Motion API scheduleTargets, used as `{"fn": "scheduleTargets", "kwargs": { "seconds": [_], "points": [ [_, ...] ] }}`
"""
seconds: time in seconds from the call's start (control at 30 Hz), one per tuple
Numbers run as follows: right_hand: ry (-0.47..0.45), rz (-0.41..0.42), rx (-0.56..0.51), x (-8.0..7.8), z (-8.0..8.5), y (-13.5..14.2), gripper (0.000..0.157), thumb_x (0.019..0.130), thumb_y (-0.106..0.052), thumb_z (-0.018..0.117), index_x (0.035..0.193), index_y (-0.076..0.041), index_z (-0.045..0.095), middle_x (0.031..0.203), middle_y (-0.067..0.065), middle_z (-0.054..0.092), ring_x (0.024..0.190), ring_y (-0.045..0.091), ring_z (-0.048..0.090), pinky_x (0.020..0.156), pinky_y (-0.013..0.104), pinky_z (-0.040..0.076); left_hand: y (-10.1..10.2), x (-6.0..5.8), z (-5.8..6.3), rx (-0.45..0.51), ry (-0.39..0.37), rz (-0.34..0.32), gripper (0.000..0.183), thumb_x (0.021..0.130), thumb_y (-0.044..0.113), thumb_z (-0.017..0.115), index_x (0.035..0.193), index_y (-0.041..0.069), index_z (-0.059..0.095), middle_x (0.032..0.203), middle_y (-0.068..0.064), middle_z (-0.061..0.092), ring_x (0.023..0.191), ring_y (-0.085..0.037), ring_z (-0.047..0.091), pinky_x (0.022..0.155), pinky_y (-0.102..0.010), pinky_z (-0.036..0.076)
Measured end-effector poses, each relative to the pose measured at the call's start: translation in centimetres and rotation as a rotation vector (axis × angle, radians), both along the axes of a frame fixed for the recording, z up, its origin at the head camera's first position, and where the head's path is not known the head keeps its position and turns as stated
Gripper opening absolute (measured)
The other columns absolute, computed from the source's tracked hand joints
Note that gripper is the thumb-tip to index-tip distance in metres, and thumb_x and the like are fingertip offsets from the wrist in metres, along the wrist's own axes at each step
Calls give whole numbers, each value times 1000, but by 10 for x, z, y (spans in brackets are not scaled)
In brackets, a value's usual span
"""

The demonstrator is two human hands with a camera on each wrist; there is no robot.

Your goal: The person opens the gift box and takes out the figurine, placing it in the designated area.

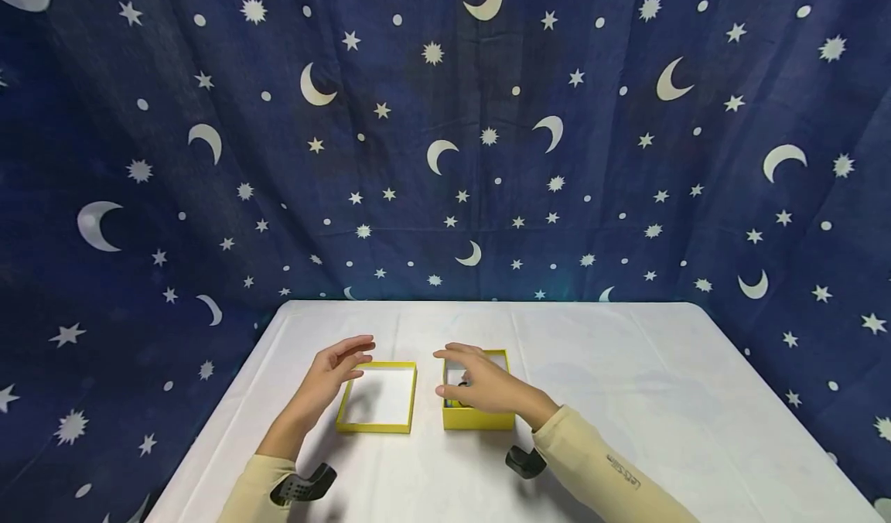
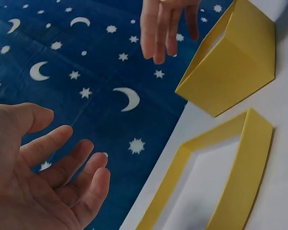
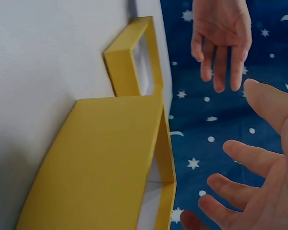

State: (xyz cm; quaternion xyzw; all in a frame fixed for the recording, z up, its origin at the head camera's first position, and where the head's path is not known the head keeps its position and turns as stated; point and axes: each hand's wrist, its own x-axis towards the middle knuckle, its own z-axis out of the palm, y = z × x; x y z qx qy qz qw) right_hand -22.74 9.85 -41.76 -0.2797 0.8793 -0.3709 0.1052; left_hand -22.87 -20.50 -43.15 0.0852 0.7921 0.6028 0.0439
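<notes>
A yellow box (image 1: 479,419) with a white inside stands on the table, its top uncovered. Part of a dark and yellow item (image 1: 455,403) shows inside it, mostly hidden by my right hand (image 1: 483,380). That hand hovers over the box with fingers loosely spread and nothing in them. To the left lies the shallow yellow lid (image 1: 376,428), its white inside facing up. My left hand (image 1: 327,376) hangs above the lid's left edge, fingers relaxed and holding nothing. In the left wrist view the curved fingers (image 2: 89,165) are apart from the lid.
A white cloth covers the table (image 1: 626,384). Behind and beside it hangs a dark blue curtain (image 1: 390,159) with moons and stars. Black wrist bands (image 1: 304,486) sit at both sleeves.
</notes>
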Motion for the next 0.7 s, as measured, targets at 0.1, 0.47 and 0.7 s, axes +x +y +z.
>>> {"fn": "scheduleTargets", "kwargs": {
  "seconds": [0.1, 0.47, 0.7],
  "points": [
    [-18, -5, -15, 0, -1, 5, 61, 98, -39, 66, 151, -15, 48, 163, 18, 31, 123, 30, 60, 98, 48, 55, 8, -1, 1, -19, 31, -21, 41, 107, 20, 51, 145, 5, 52, 146, -17, 56, 126, -20, 60, 97, -27, 53],
    [21, -40, -82, -3, -4, 30, 63, 98, -35, 66, 153, -14, 44, 160, 16, 38, 146, 39, 37, 117, 64, 32, 37, -7, 8, -12, 114, -52, 38, 107, 14, 50, 143, 4, 55, 143, -18, 59, 125, -21, 62, 101, -40, 53],
    [4, -64, -116, -4, 0, 44, 63, 99, -35, 64, 155, -14, 41, 162, 17, 35, 151, 41, 31, 117, 67, 32, 50, -10, 11, 7, 124, -57, 37, 106, 14, 50, 143, 6, 56, 143, -17, 60, 128, -31, 60, 98, -33, 54]
  ]
}}
